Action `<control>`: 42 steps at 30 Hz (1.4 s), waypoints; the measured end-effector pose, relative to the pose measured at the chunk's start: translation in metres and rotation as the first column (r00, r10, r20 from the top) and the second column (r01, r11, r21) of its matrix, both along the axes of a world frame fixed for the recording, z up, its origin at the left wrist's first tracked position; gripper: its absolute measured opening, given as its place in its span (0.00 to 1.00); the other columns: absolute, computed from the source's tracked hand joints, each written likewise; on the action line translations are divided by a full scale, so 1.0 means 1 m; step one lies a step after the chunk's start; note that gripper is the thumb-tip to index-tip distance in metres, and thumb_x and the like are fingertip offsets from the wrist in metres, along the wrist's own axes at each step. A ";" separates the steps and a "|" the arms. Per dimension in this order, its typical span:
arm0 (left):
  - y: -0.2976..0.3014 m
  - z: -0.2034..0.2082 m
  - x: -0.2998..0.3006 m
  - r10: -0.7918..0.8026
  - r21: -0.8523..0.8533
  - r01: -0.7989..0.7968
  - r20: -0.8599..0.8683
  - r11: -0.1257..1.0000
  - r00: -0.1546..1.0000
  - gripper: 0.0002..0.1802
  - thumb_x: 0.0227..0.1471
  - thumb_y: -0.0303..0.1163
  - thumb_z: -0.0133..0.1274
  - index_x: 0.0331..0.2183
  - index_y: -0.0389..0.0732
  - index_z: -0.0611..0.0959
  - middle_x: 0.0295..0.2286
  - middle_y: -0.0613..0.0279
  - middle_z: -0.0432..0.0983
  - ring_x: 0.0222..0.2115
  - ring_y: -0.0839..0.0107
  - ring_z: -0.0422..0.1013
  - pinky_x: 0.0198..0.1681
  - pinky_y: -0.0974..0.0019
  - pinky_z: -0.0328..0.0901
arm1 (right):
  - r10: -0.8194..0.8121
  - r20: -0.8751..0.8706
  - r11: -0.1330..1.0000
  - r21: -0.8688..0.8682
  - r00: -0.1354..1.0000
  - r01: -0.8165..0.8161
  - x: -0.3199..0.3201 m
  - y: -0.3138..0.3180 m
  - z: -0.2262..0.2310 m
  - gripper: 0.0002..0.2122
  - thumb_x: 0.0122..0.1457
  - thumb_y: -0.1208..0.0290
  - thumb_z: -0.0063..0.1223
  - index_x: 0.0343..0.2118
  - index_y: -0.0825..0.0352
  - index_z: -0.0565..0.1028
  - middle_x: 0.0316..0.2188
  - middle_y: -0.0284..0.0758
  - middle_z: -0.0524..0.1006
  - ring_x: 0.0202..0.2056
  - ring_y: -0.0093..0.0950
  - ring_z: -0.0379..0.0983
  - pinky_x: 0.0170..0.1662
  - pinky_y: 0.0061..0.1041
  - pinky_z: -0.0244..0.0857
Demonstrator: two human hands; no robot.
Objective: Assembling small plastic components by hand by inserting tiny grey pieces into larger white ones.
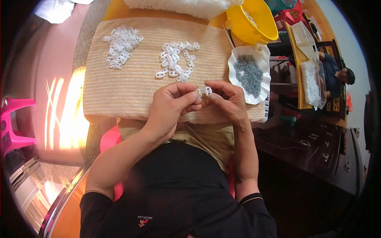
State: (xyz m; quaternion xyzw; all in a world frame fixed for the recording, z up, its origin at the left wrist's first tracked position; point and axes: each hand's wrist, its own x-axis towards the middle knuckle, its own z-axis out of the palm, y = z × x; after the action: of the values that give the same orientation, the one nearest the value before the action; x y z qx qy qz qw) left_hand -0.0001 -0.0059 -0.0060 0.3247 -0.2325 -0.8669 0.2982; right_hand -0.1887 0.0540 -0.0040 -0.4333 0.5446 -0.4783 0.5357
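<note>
1. Holding a white piece (208, 91) is the right hand (227, 101), with thumb and finger pressed close on it. It stands up tall and has two holes, one over the other.
2. The left hand (174, 103) pinches a tiny white bit (199, 93). It is too small to tell its shape. It is just beside the white piece, but I cannot tell if they touch.
3. Both hands are over the near edge of a cream, stripy cloth (127, 91).
4. Now make the hands the middle of a clock. At 11 o'clock, near them, is a loose heap (176, 58) of white pieces with holes.
5. At 10 o'clock, farther off, is a thicker white pile (122, 45).
6. At 2 o'clock, near the right hand, a wavy white dish (265, 65) holds grey bits (249, 75).
7. At 1 o'clock, past the dish, is a yellow bowl (266, 29).
8. At 3 o'clock, well apart, is another person (329, 71) in a dark top.
</note>
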 end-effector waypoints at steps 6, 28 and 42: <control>0.001 0.000 -0.001 -0.016 0.009 0.016 -0.004 1.000 1.000 0.07 0.51 0.24 0.55 0.36 0.35 0.77 0.28 0.59 0.76 0.28 0.73 0.74 0.34 0.72 0.72 | 0.025 0.056 1.000 -0.015 0.998 -0.025 0.000 0.001 -0.002 0.14 0.57 0.79 0.53 0.46 0.73 0.72 0.33 0.32 0.74 0.33 0.22 0.75 0.37 0.21 0.72; 0.000 -0.001 0.000 -0.048 0.004 0.048 0.005 0.999 0.999 0.08 0.52 0.24 0.55 0.36 0.35 0.78 0.29 0.60 0.77 0.28 0.74 0.75 0.34 0.73 0.72 | -0.004 0.153 1.000 -0.013 0.988 0.006 0.001 0.003 -0.003 0.14 0.57 0.80 0.53 0.47 0.73 0.72 0.34 0.32 0.75 0.33 0.21 0.74 0.39 0.23 0.74; 0.001 -0.001 -0.001 -0.059 -0.008 0.059 0.000 0.998 0.998 0.08 0.52 0.24 0.54 0.36 0.34 0.78 0.30 0.59 0.77 0.28 0.75 0.74 0.34 0.74 0.72 | 0.054 0.063 0.998 -0.017 0.997 -0.053 0.001 0.003 -0.001 0.14 0.56 0.80 0.54 0.46 0.73 0.73 0.36 0.33 0.76 0.36 0.20 0.74 0.41 0.18 0.69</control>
State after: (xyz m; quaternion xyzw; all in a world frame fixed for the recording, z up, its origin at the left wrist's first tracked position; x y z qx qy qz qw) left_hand -0.0016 -0.0046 -0.0074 0.3162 -0.2453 -0.8746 0.2737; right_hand -0.1880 0.0571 -0.0047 -0.4364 0.5118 -0.4815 0.5619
